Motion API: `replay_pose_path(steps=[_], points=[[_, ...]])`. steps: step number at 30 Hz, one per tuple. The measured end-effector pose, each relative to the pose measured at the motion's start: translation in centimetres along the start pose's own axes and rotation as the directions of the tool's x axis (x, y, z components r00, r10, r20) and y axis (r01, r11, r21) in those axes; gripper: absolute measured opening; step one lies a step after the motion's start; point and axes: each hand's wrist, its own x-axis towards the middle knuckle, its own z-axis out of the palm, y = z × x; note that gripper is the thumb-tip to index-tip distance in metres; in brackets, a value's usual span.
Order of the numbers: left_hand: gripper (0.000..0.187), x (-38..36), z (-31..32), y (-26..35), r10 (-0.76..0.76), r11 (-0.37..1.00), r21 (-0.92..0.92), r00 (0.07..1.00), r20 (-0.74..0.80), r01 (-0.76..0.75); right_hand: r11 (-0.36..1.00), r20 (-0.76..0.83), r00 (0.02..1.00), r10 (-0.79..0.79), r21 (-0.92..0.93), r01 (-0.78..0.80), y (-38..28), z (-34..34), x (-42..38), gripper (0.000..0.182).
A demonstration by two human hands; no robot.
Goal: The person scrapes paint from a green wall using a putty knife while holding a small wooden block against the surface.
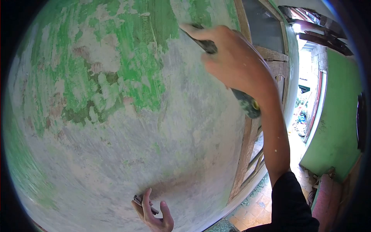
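My right hand point(239, 62) is wrapped around a scraper point(247, 104), its dark speckled handle end sticking out below the palm. The index finger lies along the dark blade point(208, 45), which is held against the upper part of the wall point(185, 127). Green paint point(143, 73) covers the wall in ragged patches, with pale grey plaster showing between and below them. Low in the view, my left hand point(154, 218) is close to the wall, fingers curled around a small dark rod-like piece point(137, 199). Its exact kind is not clear.
A wooden window frame point(247, 154) edges the wall on the right. Beyond it are a bright doorway point(303, 92) and another green wall point(328, 116). Greenish flakes and dust lie on the tiled floor point(255, 210). A reddish object point(326, 197) stands at lower right.
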Motion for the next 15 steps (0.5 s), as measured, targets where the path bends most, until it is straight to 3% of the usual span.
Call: replay_pose_path(steps=[1,5,7,8,10,11,13,14,15], points=[[0.052,0.0,0.2,0.0,0.004,1.000,-0.007,1.000,0.000,-0.004,0.991,0.113,0.984,0.136,-0.007,-0.137,-0.6,-0.6,0.4,0.064],[0.053,0.0,-0.2,-0.2,-0.014,1.000,0.006,1.000,0.008,0.014,0.990,0.085,0.990,0.114,0.075,-0.121,0.0,-0.3,-0.8,0.064],[0.053,0.0,-0.2,-0.5,0.005,1.000,0.008,1.000,0.020,-0.005,0.988,-0.063,0.986,-0.154,-0.038,0.152,0.8,0.5,-1.0,0.063],[0.053,-0.1,-0.3,-0.7,-0.001,1.000,0.013,1.000,0.022,0.001,0.988,-0.065,0.986,-0.154,-0.043,0.152,0.4,0.1,-0.8,0.063],[0.053,0.0,-0.1,-0.3,-0.013,1.000,0.010,1.000,0.027,0.013,0.994,0.115,0.987,0.111,0.004,-0.112,-0.8,-1.1,-0.4,0.065],[0.053,0.2,0.0,0.2,-0.021,1.000,0.000,1.000,0.017,0.021,0.994,0.119,0.987,0.109,0.003,-0.110,-0.1,-0.6,-0.5,0.065],[0.054,0.1,-0.2,0.2,-0.027,1.000,-0.004,1.000,0.015,0.027,0.996,-0.026,0.996,-0.087,-0.010,0.087,0.5,0.5,-0.9,0.065],[0.054,0.1,-0.2,0.0,-0.013,1.000,0.004,1.000,0.017,0.013,0.996,-0.028,0.996,-0.085,-0.011,0.084,0.1,0.1,-0.6,0.065],[0.054,0.1,-0.2,-0.2,0.000,1.000,0.013,1.000,0.021,-0.001,0.998,0.076,0.995,0.065,0.022,-0.066,-0.5,-0.7,-0.3,0.065]])
